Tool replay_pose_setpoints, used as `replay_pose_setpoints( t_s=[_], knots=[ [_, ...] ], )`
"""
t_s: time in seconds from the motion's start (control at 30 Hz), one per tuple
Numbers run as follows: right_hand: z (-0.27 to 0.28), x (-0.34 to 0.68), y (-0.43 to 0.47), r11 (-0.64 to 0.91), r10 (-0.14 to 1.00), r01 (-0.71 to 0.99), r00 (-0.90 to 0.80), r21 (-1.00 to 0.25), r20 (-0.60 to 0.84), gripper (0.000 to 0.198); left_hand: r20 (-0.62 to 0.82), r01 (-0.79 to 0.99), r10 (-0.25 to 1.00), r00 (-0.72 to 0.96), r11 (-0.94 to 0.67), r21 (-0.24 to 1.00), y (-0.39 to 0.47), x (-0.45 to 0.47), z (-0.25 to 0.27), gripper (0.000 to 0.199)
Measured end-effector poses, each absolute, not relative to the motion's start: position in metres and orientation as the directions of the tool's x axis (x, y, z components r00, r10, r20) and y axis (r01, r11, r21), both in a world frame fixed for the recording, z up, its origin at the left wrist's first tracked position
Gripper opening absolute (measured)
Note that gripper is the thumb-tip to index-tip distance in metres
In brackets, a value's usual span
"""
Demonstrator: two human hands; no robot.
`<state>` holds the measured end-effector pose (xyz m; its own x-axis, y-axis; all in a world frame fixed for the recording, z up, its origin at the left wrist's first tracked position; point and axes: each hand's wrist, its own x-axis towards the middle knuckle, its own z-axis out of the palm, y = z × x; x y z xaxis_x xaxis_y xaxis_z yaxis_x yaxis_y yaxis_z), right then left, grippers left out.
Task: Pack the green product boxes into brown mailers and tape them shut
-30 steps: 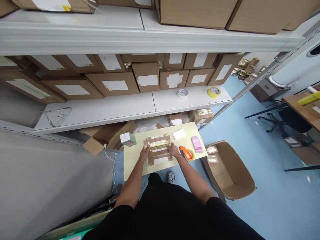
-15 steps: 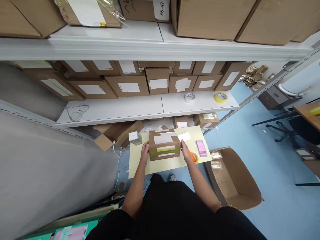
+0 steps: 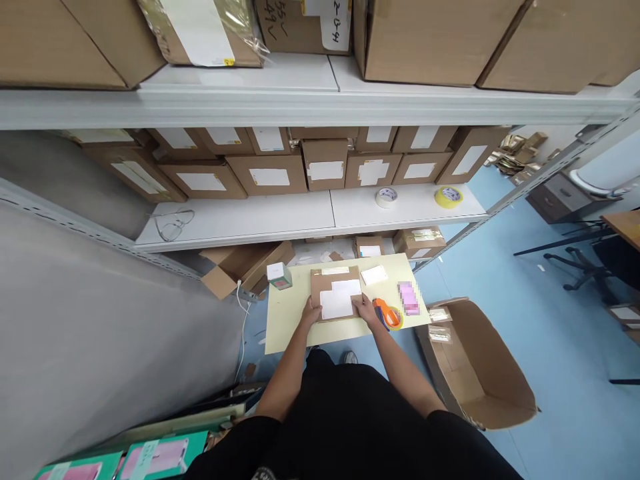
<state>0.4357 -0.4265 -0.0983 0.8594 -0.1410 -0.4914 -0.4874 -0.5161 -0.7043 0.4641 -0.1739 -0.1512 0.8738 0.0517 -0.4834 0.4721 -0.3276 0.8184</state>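
A brown cardboard box (image 3: 316, 283) with white labels on its upward face is between my two hands over the pale yellow board (image 3: 287, 333). My left hand (image 3: 311, 312) grips its lower left corner, fingers partly hidden behind the edge. On the lower right side my right hand (image 3: 365, 309) is closed on the box the same way. Just right of that hand lies an orange tape dispenser (image 3: 388, 313) with yellow tape. White paper slips (image 3: 374, 275) lie behind it, and a pink pixelated item (image 3: 409, 298) is further right. A small white-and-green box (image 3: 279, 275) stands at the board's left corner.
Labelled cartons (image 3: 270, 176) line the shelf (image 3: 260, 217) ahead, with a white tape roll (image 3: 387, 197) and a yellow tape roll (image 3: 449, 197). A large open carton (image 3: 493, 353) sits on the floor at right; another open carton (image 3: 245, 267) is at left.
The box has tipped over between my hands: its taped side faced me before, and now the face with large white labels shows. The tape dispenser is more exposed. The view has shifted slightly.
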Motion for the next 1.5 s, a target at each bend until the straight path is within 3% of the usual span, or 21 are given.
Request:
replay_pose_setpoints(
  t_s=[0.1,0.2,0.4,0.57,0.67,0.73,0.8,0.9,0.97,1.1,1.2,1.27,1.33,1.43,1.5],
  knots=[
    [-0.095,0.434,-0.433,-0.421,-0.144,-0.46,0.885,-0.782,-0.443,0.057,-0.368,0.367,0.031,0.929,-0.194,0.91,-0.166,0.463,-0.144,0.1],
    [-0.094,0.425,-0.44,-0.33,-0.135,-0.369,0.93,-0.869,-0.343,0.072,-0.245,0.242,-0.001,0.97,-0.149,0.959,-0.16,0.452,-0.139,0.105],
    [-0.101,0.404,-0.44,-0.372,-0.104,-0.414,0.908,-0.831,-0.406,0.077,-0.296,0.282,-0.029,0.955,-0.232,0.931,-0.164,0.426,-0.13,0.104],
    [-0.109,0.403,-0.443,-0.295,-0.092,-0.353,0.935,-0.888,-0.341,0.075,-0.286,0.259,-0.025,0.958,-0.352,0.899,-0.167,0.426,-0.113,0.091],
    [-0.107,0.412,-0.446,-0.274,-0.158,-0.22,0.971,-0.936,-0.182,0.075,-0.174,0.165,0.023,0.984,-0.457,0.874,-0.164,0.437,-0.096,0.058],
    [-0.101,0.422,-0.445,-0.295,-0.193,-0.133,0.978,-0.946,-0.078,0.066,-0.123,0.114,0.016,0.992,-0.513,0.851,-0.163,0.449,-0.084,0.042],
    [-0.093,0.433,-0.442,-0.335,-0.163,-0.106,0.985,-0.936,-0.053,0.05,-0.171,0.106,-0.054,0.984,-0.596,0.796,-0.165,0.462,-0.075,0.042],
    [-0.085,0.448,-0.434,-0.465,-0.055,-0.134,0.991,-0.875,-0.123,0.035,-0.315,0.043,-0.209,0.926,-0.77,0.637,-0.172,0.478,-0.071,0.031],
    [-0.085,0.454,-0.427,-0.566,-0.001,-0.132,0.987,-0.814,-0.159,0.033,-0.34,-0.113,-0.335,0.879,-0.839,0.532,-0.179,0.482,-0.074,0.044],
    [-0.09,0.462,-0.406,-0.701,0.148,-0.036,0.97,-0.713,-0.194,0.041,-0.293,-0.455,-0.582,0.758,-0.794,0.403,-0.193,0.482,-0.086,0.059],
    [-0.089,0.469,-0.387,-0.765,0.249,0.031,0.935,-0.643,-0.252,0.052,-0.303,-0.559,-0.652,0.695,-0.755,0.343,-0.202,0.481,-0.09,0.053],
    [-0.085,0.473,-0.376,-0.831,0.208,-0.002,0.926,-0.557,-0.314,0.053,-0.301,-0.589,-0.656,0.693,-0.755,0.29,-0.204,0.483,-0.086,0.044],
    [-0.08,0.477,-0.369,-0.893,0.099,-0.071,0.933,-0.445,-0.346,0.053,-0.257,-0.601,-0.652,0.714,-0.758,0.254,-0.202,0.486,-0.08,0.038],
    [-0.074,0.481,-0.366,-0.935,-0.034,-0.137,0.953,-0.328,-0.302,0.053,-0.137,-0.561,-0.602,0.787,-0.79,0.248,-0.186,0.489,-0.071,0.038],
    [-0.072,0.484,-0.369,-0.942,-0.061,-0.141,0.965,-0.305,-0.257,0.051,-0.073,-0.489,-0.519,0.852,-0.837,0.244,-0.172,0.489,-0.069,0.041]
  ],
)
